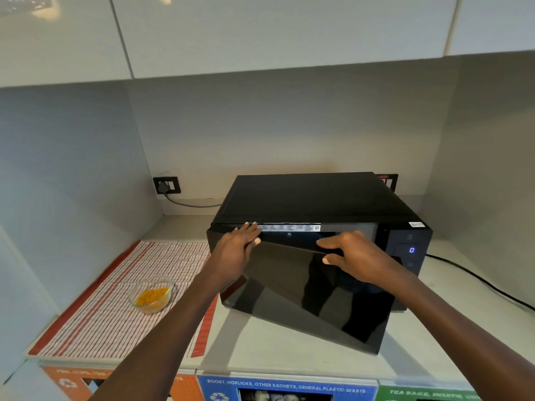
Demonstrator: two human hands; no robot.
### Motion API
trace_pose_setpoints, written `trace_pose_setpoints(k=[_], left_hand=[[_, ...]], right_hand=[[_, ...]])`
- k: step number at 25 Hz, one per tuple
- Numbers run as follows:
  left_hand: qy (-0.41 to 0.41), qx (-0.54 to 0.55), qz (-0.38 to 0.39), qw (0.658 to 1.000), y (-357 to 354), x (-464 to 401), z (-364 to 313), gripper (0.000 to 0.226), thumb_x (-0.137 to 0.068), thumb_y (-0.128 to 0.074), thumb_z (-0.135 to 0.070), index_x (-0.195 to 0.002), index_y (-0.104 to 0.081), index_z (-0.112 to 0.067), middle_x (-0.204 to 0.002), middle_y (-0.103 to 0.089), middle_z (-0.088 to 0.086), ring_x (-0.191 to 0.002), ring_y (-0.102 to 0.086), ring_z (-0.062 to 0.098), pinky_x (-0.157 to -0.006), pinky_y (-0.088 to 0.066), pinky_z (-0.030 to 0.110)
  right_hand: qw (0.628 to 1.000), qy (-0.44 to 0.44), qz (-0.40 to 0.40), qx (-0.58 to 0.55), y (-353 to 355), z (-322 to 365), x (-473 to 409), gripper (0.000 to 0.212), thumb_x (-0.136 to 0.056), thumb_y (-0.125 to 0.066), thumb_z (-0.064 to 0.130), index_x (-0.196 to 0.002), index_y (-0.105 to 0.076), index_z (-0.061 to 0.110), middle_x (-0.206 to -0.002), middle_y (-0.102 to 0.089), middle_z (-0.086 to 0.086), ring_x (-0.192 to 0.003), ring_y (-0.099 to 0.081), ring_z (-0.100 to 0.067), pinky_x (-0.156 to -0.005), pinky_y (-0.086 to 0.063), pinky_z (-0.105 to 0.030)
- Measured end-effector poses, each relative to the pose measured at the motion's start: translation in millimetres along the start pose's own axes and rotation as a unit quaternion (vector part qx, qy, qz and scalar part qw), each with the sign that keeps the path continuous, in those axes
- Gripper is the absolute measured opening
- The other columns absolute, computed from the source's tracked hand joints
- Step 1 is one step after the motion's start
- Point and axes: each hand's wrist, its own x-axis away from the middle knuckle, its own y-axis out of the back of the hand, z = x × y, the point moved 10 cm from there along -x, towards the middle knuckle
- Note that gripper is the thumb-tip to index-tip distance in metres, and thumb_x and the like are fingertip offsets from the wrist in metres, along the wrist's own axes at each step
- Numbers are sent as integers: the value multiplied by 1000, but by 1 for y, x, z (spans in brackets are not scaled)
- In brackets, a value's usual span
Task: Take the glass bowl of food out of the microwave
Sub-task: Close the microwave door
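Right now both my hands are on the top edge of the microwave door [304, 290], which hangs partly open, tilted down toward me. My left hand [236, 250] lies flat at the door's left corner, fingers stretched over the edge and thumb tucked beneath, pressing rather than clenching. My right hand [354, 257] hooks its fingers over the same edge further right, thumb below, loosely pinching the door's lip. Neither hand holds anything else.

The microwave [315, 198] is a boxy black machine with a matte top and a glossy, mirror-like door that reflects my arms; a small blue digit glows on its right panel. It sits on a pale counter [289, 351].

The glass bowl [152, 293] is already outside, on a red-and-white striped cloth [101, 311] to the left of the microwave, well apart from my hands. It is small, round and clear, with a heap of yellow-orange food [152, 296] inside. I judge it light but rigid, smooth, breakable and possibly hot, best held with both hands around its sides below the rim. The cloth looks soft and flat, a forgiving surface for glass.
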Motion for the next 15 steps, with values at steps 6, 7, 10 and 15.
trace_pose_setpoints(k=[6, 7, 10, 15], left_hand=[[-14, -25, -13, 1000, -9, -9, -6, 52, -97, -56, -11, -147, -42, -17, -156, -40, 3, -147, -33, 19, -120, -24, 34], [-11, -31, -6, 999, -12, -11, -5, 56, -96, -57, -10, -148, -40, -17, -158, -37, 3, -148, -31, 20, -121, -23, 37], [-7, -50, 8, 999, -22, -16, 0, 64, -93, -60, -7, -151, -34, -17, -161, -31, 3, -150, -25, 20, -123, -25, 43], [1, -77, 15, 997, -30, -27, 3, 71, -92, -62, -5, -153, -28, -15, -164, -23, 4, -152, -20, 21, -122, -17, 33]], right_hand=[[993, 18, -92, 65, 16, -29, 11, 42, -88, -66, 18, -129, -59, 16, -131, -64, -8, -119, -61, -23, -99, -48, -35], [991, 26, -105, 80, 18, -33, 11, 40, -88, -66, 17, -128, -60, 13, -132, -63, -10, -121, -60, -24, -101, -46, -35], [989, 10, -93, 113, 11, -57, 6, 40, -94, -56, 11, -133, -54, 6, -139, -56, -16, -127, -54, -25, -106, -40, -30], [978, -55, -100, 172, 8, -101, 4, 62, -94, -55, 10, -149, -26, 8, -159, -24, -13, -148, -21, -23, -120, -15, -32]])
